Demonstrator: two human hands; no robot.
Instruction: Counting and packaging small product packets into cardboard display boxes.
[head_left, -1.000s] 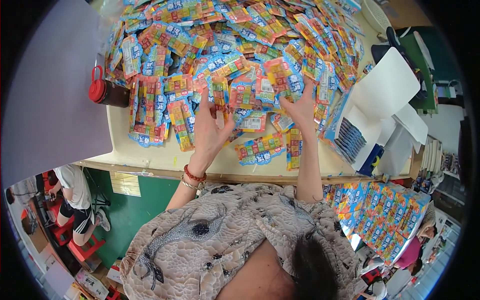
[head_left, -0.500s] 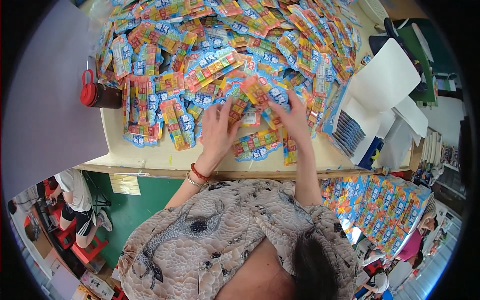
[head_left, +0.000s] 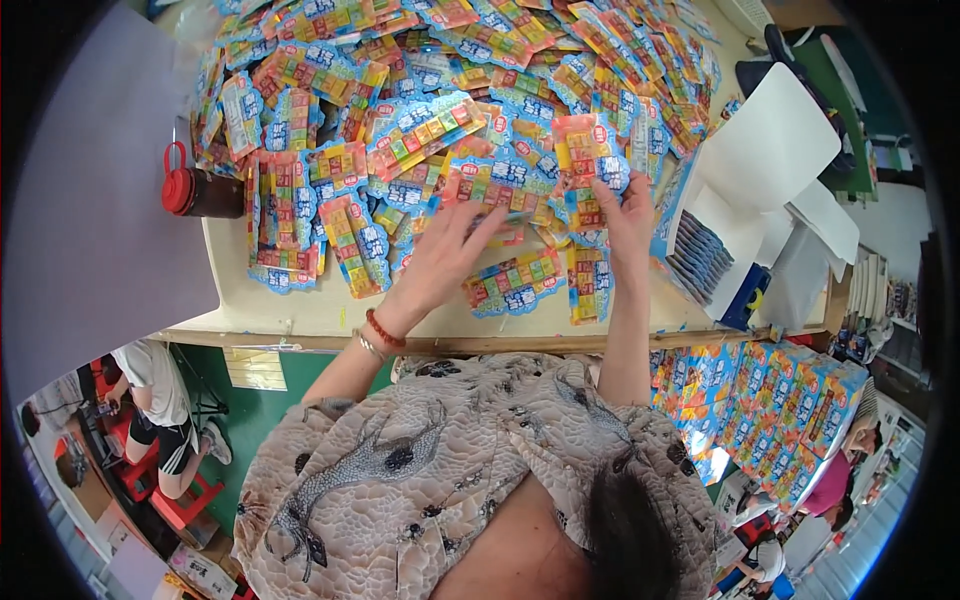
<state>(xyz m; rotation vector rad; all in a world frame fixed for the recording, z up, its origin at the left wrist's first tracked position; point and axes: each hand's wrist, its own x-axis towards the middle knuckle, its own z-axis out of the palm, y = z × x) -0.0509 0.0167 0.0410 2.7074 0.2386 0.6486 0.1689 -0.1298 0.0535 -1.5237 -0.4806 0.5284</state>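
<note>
In my right hand (head_left: pixel 628 218) I hold an upright candy-like blister packet (head_left: pixel 577 160), with blue card edging and colourful squares, pinched near its lower right edge. My left hand (head_left: pixel 445 255) is at the lower edge of another such packet (head_left: pixel 490 188), lying crosswise above the pile; its fingers close on that edge and the fingertips are partly hidden. Just below the hands, one packet (head_left: pixel 515 283) lies slanted on the table, and another packet (head_left: pixel 589 285) lies upright beneath my right wrist.
A large heap of the same packets (head_left: pixel 420 60) covers the far table (head_left: pixel 420 322). At left lies a dark bottle (head_left: pixel 215 196) with a red lid. On the right, an open white box (head_left: pixel 735 235) holds a row of packets. Stacked colourful cartons (head_left: pixel 770 410) stand below the table's right edge.
My right hand has moved right with its packet, which has turned more upright. My left hand has shifted slightly right and down, and the packet by it now lies crosswise.
</note>
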